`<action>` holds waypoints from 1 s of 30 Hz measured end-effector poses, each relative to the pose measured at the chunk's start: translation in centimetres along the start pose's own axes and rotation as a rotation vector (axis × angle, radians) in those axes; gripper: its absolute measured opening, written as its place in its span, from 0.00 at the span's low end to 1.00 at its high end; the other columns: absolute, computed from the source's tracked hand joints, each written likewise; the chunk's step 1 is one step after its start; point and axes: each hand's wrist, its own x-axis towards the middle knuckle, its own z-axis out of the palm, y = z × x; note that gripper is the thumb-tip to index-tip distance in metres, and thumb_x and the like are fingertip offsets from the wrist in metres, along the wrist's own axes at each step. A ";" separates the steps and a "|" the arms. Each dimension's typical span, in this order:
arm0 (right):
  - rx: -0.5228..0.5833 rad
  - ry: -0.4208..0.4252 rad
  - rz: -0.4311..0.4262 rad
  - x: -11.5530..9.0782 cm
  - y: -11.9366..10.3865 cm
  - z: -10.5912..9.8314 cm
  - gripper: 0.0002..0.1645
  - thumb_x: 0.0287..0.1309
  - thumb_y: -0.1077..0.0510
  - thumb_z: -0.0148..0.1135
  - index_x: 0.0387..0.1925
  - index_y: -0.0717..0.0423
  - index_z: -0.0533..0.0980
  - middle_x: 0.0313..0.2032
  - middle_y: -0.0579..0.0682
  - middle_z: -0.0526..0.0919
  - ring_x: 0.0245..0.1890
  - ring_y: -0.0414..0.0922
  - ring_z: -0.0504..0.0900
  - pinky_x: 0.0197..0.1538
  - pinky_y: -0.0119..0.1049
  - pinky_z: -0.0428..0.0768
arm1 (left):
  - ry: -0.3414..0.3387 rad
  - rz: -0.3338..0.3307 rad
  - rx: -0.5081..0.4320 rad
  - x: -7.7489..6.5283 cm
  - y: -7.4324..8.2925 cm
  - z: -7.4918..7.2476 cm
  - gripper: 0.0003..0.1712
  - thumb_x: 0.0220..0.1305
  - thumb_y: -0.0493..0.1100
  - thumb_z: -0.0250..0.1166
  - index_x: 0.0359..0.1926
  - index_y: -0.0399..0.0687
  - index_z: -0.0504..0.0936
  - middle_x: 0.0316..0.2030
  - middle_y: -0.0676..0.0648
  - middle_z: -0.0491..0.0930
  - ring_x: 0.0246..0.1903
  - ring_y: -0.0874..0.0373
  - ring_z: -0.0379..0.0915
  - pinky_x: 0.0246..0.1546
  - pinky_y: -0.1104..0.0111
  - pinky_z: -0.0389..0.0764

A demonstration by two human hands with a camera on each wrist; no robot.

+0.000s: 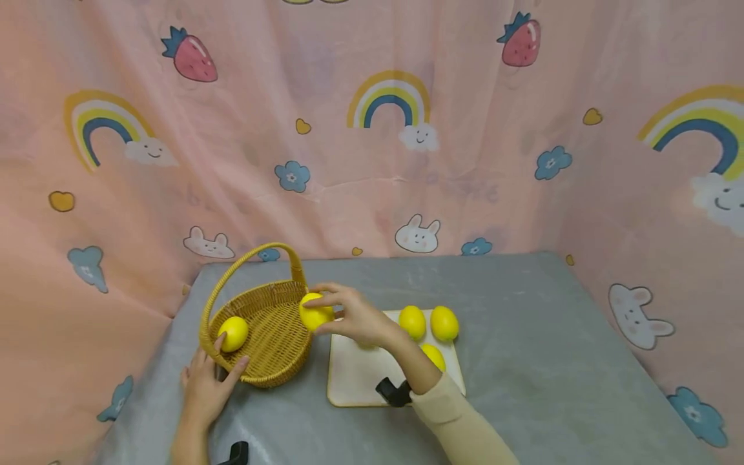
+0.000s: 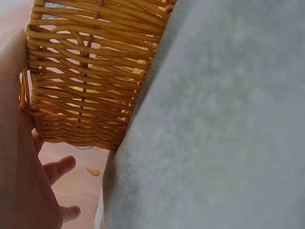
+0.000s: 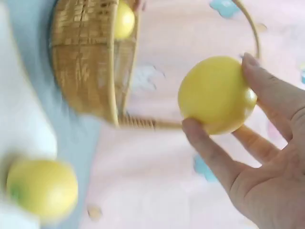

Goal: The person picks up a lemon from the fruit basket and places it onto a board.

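My right hand [image 1: 357,316] pinches a yellow lemon [image 1: 316,312] between thumb and fingertips, at the right rim of a wicker basket [image 1: 279,345]. The right wrist view shows this lemon [image 3: 217,95] raised, with the basket [image 3: 86,57] beyond it. Another lemon [image 1: 234,334] lies inside the basket at its left side. My left hand [image 1: 208,387] holds the basket's near-left rim, thumb and index finger over the edge. Up close in the left wrist view, the woven wall [image 2: 90,71] stands beside that hand, two of its fingers [image 2: 59,169] extended past the basket.
Right of the basket lies a white tray [image 1: 354,381] with several lemons [image 1: 412,323], partly covered by my right arm. The basket's tall arched handle [image 1: 217,290] rises over its left and far sides. A grey cloth [image 1: 535,361] covers the table; a patterned pink curtain [image 1: 349,213] hangs behind.
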 end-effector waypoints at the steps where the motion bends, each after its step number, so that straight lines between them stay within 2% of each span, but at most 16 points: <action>1: -0.017 0.020 0.010 -1.1 0.1 -0.6 0.27 0.57 0.64 0.71 0.60 0.57 0.79 0.69 0.51 0.68 0.65 0.49 0.71 0.54 0.38 0.80 | -0.001 -0.002 -0.001 -0.1 0.0 0.0 0.44 0.67 0.59 0.64 0.74 0.40 0.61 0.72 0.27 0.53 0.68 0.27 0.51 0.58 0.24 0.40; 4: -0.122 0.079 0.051 -4.1 0.7 -1.7 0.27 0.57 0.63 0.72 0.59 0.57 0.80 0.69 0.52 0.69 0.64 0.51 0.72 0.52 0.41 0.81 | -0.002 -0.003 0.001 -0.2 -0.1 -0.1 0.45 0.66 0.59 0.64 0.74 0.40 0.61 0.72 0.27 0.53 0.67 0.26 0.51 0.57 0.24 0.40; 7: -0.282 0.103 0.086 -6.5 1.5 -2.2 0.26 0.55 0.63 0.73 0.57 0.58 0.81 0.66 0.56 0.71 0.64 0.55 0.72 0.56 0.47 0.78 | -0.004 -0.005 0.001 -0.2 -0.2 -0.2 0.45 0.66 0.59 0.64 0.74 0.40 0.61 0.72 0.27 0.53 0.67 0.25 0.51 0.57 0.23 0.39; 11: -0.430 0.062 0.123 -8.6 2.6 -2.1 0.25 0.50 0.63 0.76 0.53 0.60 0.83 0.62 0.60 0.75 0.60 0.58 0.76 0.59 0.52 0.76 | -0.018 -0.010 0.003 -0.1 0.0 -0.4 0.46 0.67 0.60 0.63 0.75 0.40 0.59 0.72 0.26 0.51 0.68 0.25 0.49 0.57 0.23 0.39; 14: -0.504 0.010 0.135 -9.4 3.2 -1.7 0.26 0.47 0.62 0.79 0.51 0.58 0.85 0.59 0.59 0.78 0.55 0.56 0.79 0.55 0.50 0.78 | -0.024 -0.009 -0.002 0.0 0.1 -0.4 0.46 0.67 0.60 0.63 0.75 0.40 0.58 0.73 0.27 0.50 0.69 0.25 0.48 0.57 0.24 0.39; 17: -0.587 -0.024 0.110 -10.0 3.7 -1.0 0.25 0.43 0.60 0.81 0.48 0.57 0.86 0.55 0.58 0.81 0.51 0.54 0.81 0.53 0.49 0.80 | -0.026 -0.004 -0.008 0.0 0.2 -0.3 0.47 0.67 0.60 0.63 0.76 0.40 0.57 0.73 0.27 0.50 0.69 0.26 0.48 0.57 0.23 0.39; 20: -0.634 -0.043 0.092 -10.3 4.0 -0.4 0.24 0.42 0.59 0.82 0.46 0.56 0.87 0.52 0.58 0.82 0.49 0.53 0.82 0.53 0.50 0.78 | -0.018 -0.004 -0.023 0.0 0.2 -0.2 0.50 0.66 0.59 0.64 0.77 0.39 0.52 0.73 0.28 0.51 0.69 0.27 0.49 0.57 0.23 0.40; 24: -0.641 -0.062 0.108 -10.8 4.2 0.1 0.24 0.42 0.59 0.82 0.45 0.56 0.87 0.51 0.57 0.82 0.49 0.52 0.82 0.52 0.56 0.76 | -0.013 -0.009 -0.038 -0.1 0.3 -0.3 0.55 0.66 0.59 0.65 0.79 0.39 0.44 0.74 0.29 0.50 0.69 0.28 0.49 0.58 0.25 0.42; 30: -0.631 -0.069 0.125 -11.1 4.5 0.4 0.24 0.41 0.61 0.82 0.45 0.56 0.87 0.51 0.56 0.82 0.51 0.51 0.81 0.55 0.64 0.70 | -0.015 -0.005 -0.032 0.0 0.4 -0.4 0.56 0.66 0.59 0.64 0.79 0.39 0.42 0.74 0.29 0.50 0.70 0.28 0.49 0.59 0.27 0.45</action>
